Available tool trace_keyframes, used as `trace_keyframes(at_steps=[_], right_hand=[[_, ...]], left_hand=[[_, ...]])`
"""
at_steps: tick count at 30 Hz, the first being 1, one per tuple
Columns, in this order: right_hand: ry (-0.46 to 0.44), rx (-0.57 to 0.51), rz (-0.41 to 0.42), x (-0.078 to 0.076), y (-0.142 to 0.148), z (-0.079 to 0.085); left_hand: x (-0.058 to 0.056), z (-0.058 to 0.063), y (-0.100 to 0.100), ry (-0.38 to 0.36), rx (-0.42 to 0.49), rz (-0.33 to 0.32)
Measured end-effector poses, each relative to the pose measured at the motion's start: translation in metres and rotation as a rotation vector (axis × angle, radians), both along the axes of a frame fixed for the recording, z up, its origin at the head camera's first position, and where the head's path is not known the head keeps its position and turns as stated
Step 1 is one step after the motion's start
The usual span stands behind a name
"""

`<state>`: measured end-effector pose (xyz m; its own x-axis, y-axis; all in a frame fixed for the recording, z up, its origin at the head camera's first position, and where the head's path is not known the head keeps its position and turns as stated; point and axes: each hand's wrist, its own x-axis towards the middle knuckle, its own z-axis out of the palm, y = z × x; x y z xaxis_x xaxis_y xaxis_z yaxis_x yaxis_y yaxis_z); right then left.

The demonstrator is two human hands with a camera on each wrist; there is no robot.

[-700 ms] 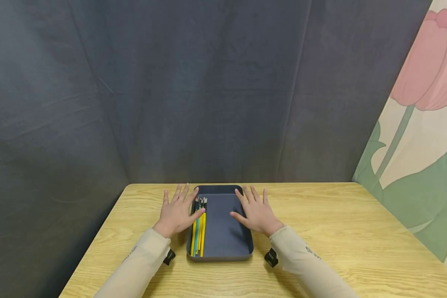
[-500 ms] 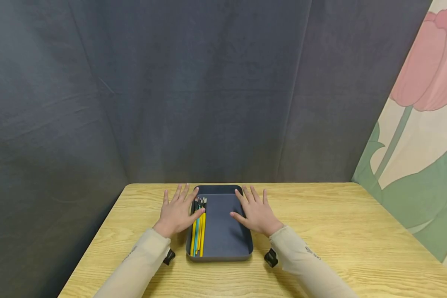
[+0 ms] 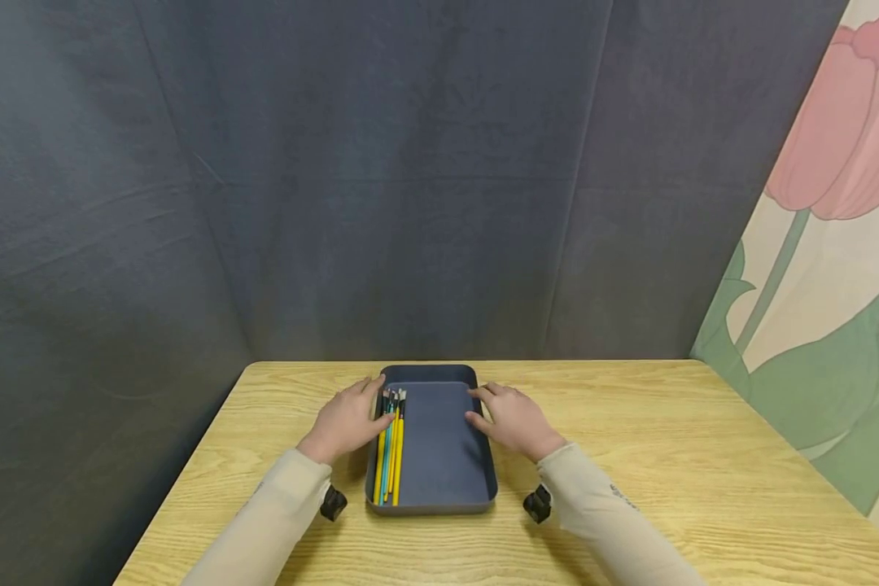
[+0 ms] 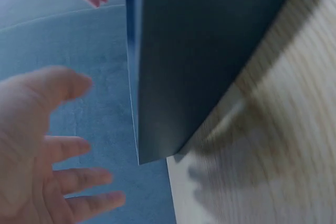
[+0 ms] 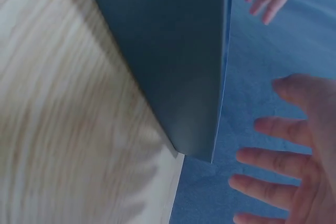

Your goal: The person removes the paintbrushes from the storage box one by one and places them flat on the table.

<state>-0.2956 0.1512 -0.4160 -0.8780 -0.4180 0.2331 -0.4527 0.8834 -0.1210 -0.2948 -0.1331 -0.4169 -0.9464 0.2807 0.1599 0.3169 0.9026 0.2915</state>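
A dark grey rectangular tray (image 3: 443, 464) lies on the wooden table. Along its left side is a row of several paintbrushes (image 3: 390, 456) with yellow and turquoise handles, bristle ends toward the back. My left hand (image 3: 343, 420) hovers over the tray's left rim, thumb above the brushes. Over the opposite rim is my right hand (image 3: 518, 421), holding nothing. Both wrist views show a gap between the fingers and the tray's outer wall (image 4: 178, 61). Relaxed, slightly bent fingers (image 5: 270, 162) show on the right hand, and the left hand's fingers (image 4: 84, 179) look much the same.
A pale wooden table (image 3: 666, 472) extends to both sides of the tray. Behind it and to the left hangs a dark grey-blue curtain (image 3: 410, 179). On the right stands a wall painted with a pink tulip (image 3: 828, 122). Each wrist carries a small black camera (image 3: 333, 503).
Both hands had their fingers spread wide and straight. Now the fingers are bent and drawn closer together, and the right hand sits slightly farther right. The tray and paintbrushes stay in place.
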Motion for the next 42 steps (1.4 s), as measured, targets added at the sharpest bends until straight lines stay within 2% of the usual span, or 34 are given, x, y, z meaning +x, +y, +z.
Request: trace_keyframes(at_steps=[3, 11, 18, 20, 23, 29, 42], right_hand=[[0.02, -0.029, -0.014, 0.001, 0.001, 0.002], [-0.013, -0.071, -0.049, 0.003, 0.004, 0.007], [-0.022, -0.058, -0.047, 0.003, 0.004, 0.006], [-0.025, -0.053, -0.043, 0.003, 0.004, 0.006], [-0.028, -0.051, -0.042, 0.004, 0.004, 0.007], [-0.02, -0.063, -0.041, 0.004, 0.004, 0.008], [-0.014, -0.065, -0.032, 0.003, 0.007, 0.012]], left_hand=[[0.0, 0.001, 0.001, -0.046, 0.085, 0.022], [0.001, -0.002, -0.003, -0.156, 0.323, 0.073], [0.0, -0.012, -0.006, -0.327, 0.654, 0.127], [0.0, -0.014, -0.006, -0.361, 0.727, 0.135], [-0.001, -0.017, -0.007, -0.391, 0.791, 0.145], [-0.001, -0.02, -0.006, -0.399, 0.825, 0.165], [-0.002, -0.02, -0.005, -0.389, 0.81, 0.178]])
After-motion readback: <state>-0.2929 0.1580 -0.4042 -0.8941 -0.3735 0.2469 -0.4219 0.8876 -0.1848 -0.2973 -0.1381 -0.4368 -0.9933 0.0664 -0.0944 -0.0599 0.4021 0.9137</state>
